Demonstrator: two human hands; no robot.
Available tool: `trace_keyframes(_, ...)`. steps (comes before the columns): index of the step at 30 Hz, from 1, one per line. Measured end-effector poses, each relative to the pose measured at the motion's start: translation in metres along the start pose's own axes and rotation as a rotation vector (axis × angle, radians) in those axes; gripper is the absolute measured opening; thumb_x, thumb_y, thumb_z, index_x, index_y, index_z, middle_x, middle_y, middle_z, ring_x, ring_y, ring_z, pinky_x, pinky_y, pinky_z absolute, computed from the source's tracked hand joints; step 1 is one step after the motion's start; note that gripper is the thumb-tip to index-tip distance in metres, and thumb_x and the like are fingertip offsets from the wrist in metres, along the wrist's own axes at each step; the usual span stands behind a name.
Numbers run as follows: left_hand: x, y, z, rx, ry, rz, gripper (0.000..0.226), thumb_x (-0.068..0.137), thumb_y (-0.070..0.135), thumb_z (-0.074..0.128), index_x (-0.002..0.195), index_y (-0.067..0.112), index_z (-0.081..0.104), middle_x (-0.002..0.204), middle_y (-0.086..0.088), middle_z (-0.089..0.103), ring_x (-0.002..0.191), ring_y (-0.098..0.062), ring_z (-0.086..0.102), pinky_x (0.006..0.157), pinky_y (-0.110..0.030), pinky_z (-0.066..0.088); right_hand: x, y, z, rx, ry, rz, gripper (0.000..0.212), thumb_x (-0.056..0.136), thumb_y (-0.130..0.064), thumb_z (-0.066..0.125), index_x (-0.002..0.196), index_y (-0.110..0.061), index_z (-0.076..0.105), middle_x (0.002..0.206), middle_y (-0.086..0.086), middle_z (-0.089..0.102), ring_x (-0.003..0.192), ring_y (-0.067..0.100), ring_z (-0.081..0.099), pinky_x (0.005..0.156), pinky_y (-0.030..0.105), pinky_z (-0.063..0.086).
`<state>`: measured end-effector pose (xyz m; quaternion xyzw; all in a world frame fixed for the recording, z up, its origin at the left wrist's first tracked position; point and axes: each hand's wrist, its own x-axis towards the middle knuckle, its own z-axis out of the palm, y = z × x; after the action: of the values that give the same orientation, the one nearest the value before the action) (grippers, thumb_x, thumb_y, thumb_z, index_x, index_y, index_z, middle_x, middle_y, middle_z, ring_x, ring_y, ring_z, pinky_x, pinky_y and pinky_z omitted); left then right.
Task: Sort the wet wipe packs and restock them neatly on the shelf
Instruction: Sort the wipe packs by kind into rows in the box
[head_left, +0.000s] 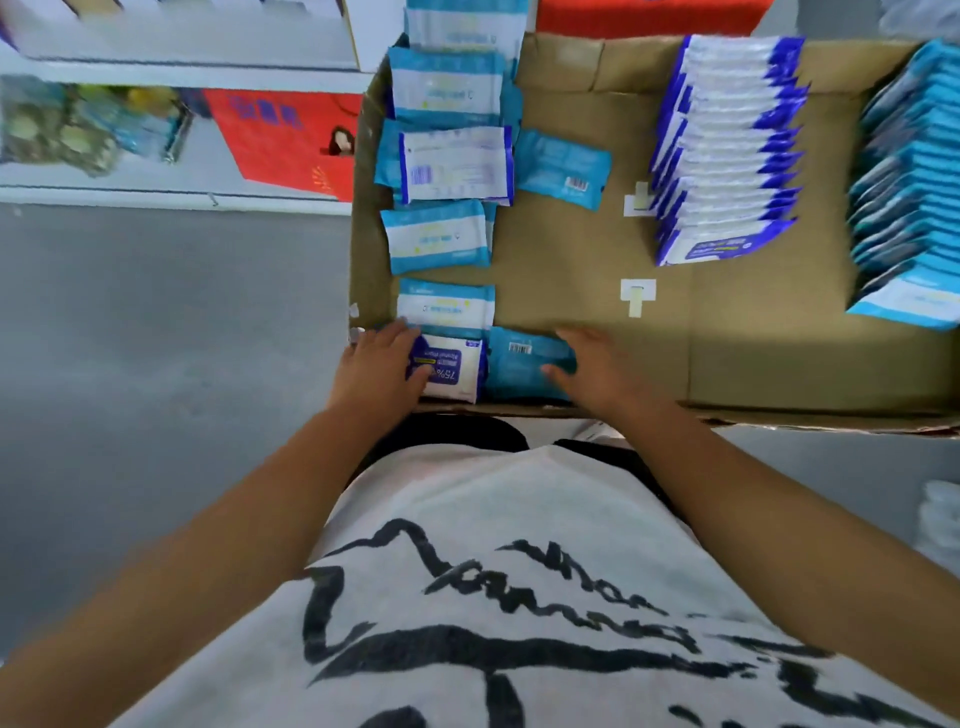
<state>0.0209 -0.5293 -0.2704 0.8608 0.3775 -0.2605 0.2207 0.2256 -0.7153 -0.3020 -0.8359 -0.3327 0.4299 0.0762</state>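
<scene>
We had two packs in hand at the near left corner of the cardboard tray (571, 249). Our left hand (376, 364) held the purple-and-white pack (457, 376), thumb across its face. Our right hand (605, 369), apart from the left, gripped the teal pack (519, 364) lying just beside it. Beyond them, loose packs (441, 236) of mixed kinds ran up the tray's left edge, some overlapping. A purple row (727, 156) stood sorted right of the middle, and a blue row (914, 182) stood along the right edge. The white shelf (156, 67) lay off the far left corner. We judged sorting about half done. Next, each pack wanted carrying to its matching row and setting upright at the near end. Restocking the shelf had not begun.
</scene>
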Motion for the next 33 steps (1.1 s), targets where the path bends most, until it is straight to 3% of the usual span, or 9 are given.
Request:
trace_keyframes(4,0.018,-0.007,-0.001,0.095,-0.079,0.11,0.059,0.1,0.044,0.058,0.152,0.021,0.041,0.158,-0.002,0.044,0.145,-0.027,0.03,0.12,-0.05,0.021,-0.002,0.0,0.006,-0.028,0.065,0.079,0.06,0.09,-0.036,0.07,0.143,-0.016,0.05,0.143,0.012,0.051,0.132,0.03,0.043,0.11,0.038,0.036)
trace_keyframes(10,0.026,-0.009,0.002,0.067,-0.078,0.131,0.055,0.099,0.045,0.06,0.146,0.019,0.049,0.149,-0.007,0.05,0.139,-0.029,0.038,0.117,-0.05,0.027,-0.006,0.001,0.005,-0.08,0.134,0.159,0.051,0.089,-0.04,0.07,0.133,-0.018,0.06,0.13,0.01,0.052,0.125,0.032,0.042,0.104,0.043,0.038)
trace_keyframes(14,0.023,-0.01,-0.001,-0.043,-0.027,0.132,0.053,0.099,0.045,0.061,0.144,0.017,0.052,0.148,-0.006,0.052,0.139,-0.027,0.038,0.117,-0.05,0.03,-0.013,-0.004,0.0,0.187,0.155,0.143,0.038,0.087,-0.023,0.075,0.12,-0.007,0.064,0.118,0.014,0.059,0.107,0.028,0.053,0.087,0.029,0.039)
trace_keyframes(17,0.014,0.004,-0.012,-0.313,0.033,0.082,0.053,0.098,0.045,0.064,0.143,0.02,0.053,0.147,-0.002,0.053,0.135,-0.019,0.044,0.11,-0.038,0.038,-0.026,-0.013,-0.006,0.374,0.21,0.152,0.022,0.092,-0.025,0.069,0.106,-0.009,0.062,0.097,0.01,0.064,0.086,0.023,0.057,0.073,0.033,0.043)
trace_keyframes(19,0.009,0.018,-0.025,-0.609,-0.043,0.003,0.056,0.097,0.049,0.064,0.144,0.021,0.052,0.143,0.003,0.055,0.126,-0.011,0.051,0.101,-0.028,0.042,-0.038,-0.024,-0.014,0.557,0.239,0.159,0.021,0.095,-0.027,0.066,0.106,-0.009,0.063,0.091,0.006,0.065,0.082,0.019,0.06,0.071,0.034,0.048)
trace_keyframes(22,0.0,0.037,-0.049,-1.096,-0.327,-0.08,0.073,0.088,0.064,0.066,0.145,0.021,0.052,0.137,0.008,0.063,0.122,-0.011,0.063,0.11,-0.036,0.046,-0.058,-0.047,-0.024,0.941,0.172,0.132,0.021,0.1,-0.03,0.06,0.112,-0.014,0.066,0.092,-0.002,0.072,0.083,0.009,0.069,0.073,0.025,0.054)
trace_keyframes(25,-0.008,0.052,-0.06,-1.578,-0.545,-0.03,0.042,0.101,0.039,0.057,0.138,0.02,0.056,0.135,0.001,0.069,0.125,-0.02,0.066,0.111,-0.046,0.048,-0.067,-0.068,-0.028,1.278,0.046,0.11,0.032,0.102,-0.031,0.055,0.122,-0.008,0.065,0.113,0.008,0.074,0.105,0.021,0.071,0.091,0.037,0.058)
trace_keyframes(28,-0.013,0.06,-0.068,-1.779,-0.54,0.007,0.035,0.109,0.023,0.046,0.143,0.017,0.053,0.141,-0.004,0.065,0.128,-0.024,0.063,0.104,-0.048,0.054,-0.07,-0.085,-0.032,1.345,0.107,0.119,0.031,0.1,-0.031,0.058,0.122,-0.01,0.067,0.115,0.007,0.075,0.108,0.022,0.071,0.094,0.041,0.057)
trace_keyframes(33,-0.011,0.053,-0.076,-1.881,-0.426,-0.096,0.035,0.108,0.02,0.049,0.142,0.014,0.055,0.135,-0.005,0.069,0.122,-0.023,0.067,0.096,-0.047,0.059,-0.078,-0.09,-0.044,1.208,0.471,0.09,0.016,0.097,-0.03,0.065,0.106,-0.021,0.075,0.101,-0.001,0.078,0.099,0.018,0.073,0.089,0.038,0.058)
